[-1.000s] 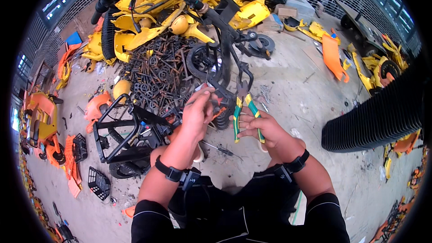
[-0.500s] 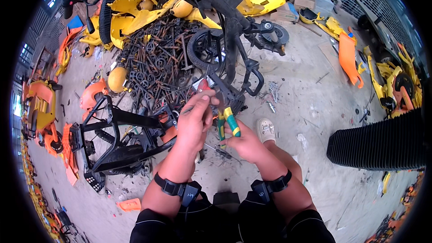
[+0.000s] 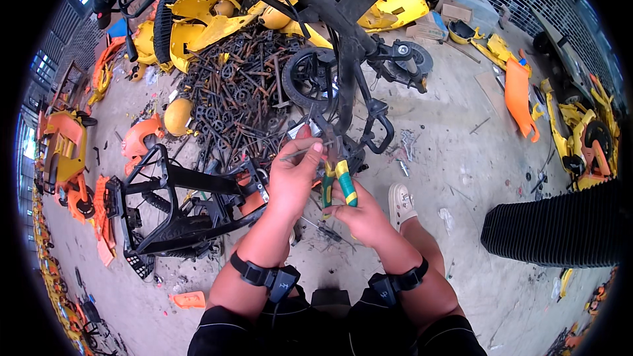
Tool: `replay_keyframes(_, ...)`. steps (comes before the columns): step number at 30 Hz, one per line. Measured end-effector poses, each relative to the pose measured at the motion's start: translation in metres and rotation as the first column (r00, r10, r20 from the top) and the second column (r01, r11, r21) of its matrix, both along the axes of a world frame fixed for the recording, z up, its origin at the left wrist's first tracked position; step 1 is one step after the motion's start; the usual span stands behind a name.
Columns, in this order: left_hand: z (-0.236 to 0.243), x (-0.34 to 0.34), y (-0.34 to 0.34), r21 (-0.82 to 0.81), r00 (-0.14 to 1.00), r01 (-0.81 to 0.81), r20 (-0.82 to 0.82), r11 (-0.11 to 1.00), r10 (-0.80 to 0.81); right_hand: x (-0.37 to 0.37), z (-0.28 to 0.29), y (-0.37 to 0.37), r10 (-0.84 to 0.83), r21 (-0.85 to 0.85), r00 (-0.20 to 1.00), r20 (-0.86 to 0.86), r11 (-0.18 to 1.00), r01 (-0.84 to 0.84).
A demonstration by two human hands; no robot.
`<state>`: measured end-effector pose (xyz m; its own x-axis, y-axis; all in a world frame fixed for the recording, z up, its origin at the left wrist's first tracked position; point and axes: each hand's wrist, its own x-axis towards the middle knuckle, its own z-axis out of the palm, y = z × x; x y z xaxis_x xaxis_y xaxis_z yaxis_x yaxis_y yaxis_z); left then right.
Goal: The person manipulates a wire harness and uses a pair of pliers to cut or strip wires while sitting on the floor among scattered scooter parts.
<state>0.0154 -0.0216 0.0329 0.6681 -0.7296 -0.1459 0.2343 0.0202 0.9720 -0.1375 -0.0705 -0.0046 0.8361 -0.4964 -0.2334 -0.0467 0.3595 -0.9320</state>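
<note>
My left hand [image 3: 297, 178] is closed, thumb and fingers pinching a thin grey strand [image 3: 292, 157], with a red piece [image 3: 303, 132] just beyond its fingertips. My right hand [image 3: 353, 211] grips pliers [image 3: 347, 182] with green-and-yellow handles, their metal jaws beside my left fingertips; what lies between the jaws is too small to tell. A black frame with a fork and wheel [image 3: 353, 53] stands directly ahead of both hands, its lower part partly hidden by them.
A black tubular frame [image 3: 198, 180] lies at left. Beyond are rusty metal parts [image 3: 224, 92] and yellow panels [image 3: 402, 10]. At right stand stacked black pieces [image 3: 547, 224], near an orange panel [image 3: 517, 99]. My shoe [image 3: 402, 204] is on the concrete floor [image 3: 448, 145].
My right hand has moved left and turned, bringing the pliers against my left hand's fingertips; their handles are closer together than a second ago. The view has shifted slightly.
</note>
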Motion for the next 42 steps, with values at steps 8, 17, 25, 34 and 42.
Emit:
replay_keyframes(8,-0.004,0.000,0.002,-0.035,0.992,0.021,0.123,0.999,-0.016,0.002,0.018,-0.004,-0.027,-0.281,0.993,-0.118,0.960,-0.007)
replay_keyframes(17,-0.003,-0.002,0.011,0.010,0.989,0.023,0.147,1.000,-0.024,0.001,0.001,0.000,-0.098,-0.480,0.981,-0.169,0.877,0.005)
replay_keyframes(25,-0.006,-0.010,0.017,0.065,0.994,0.006,0.106,0.998,-0.013,-0.006,-0.003,0.009,-0.153,-0.519,0.954,-0.257,0.855,-0.003)
replay_keyframes(34,-0.006,-0.019,0.023,0.077,0.997,-0.013,0.071,0.997,0.007,-0.011,0.006,0.011,-0.060,-0.255,0.965,-0.254,0.967,-0.007)
replay_keyframes(42,-0.007,-0.024,0.021,0.018,0.998,-0.041,0.049,0.999,0.040,-0.010,0.018,0.014,-0.109,-0.342,0.952,-0.287,0.940,0.004)
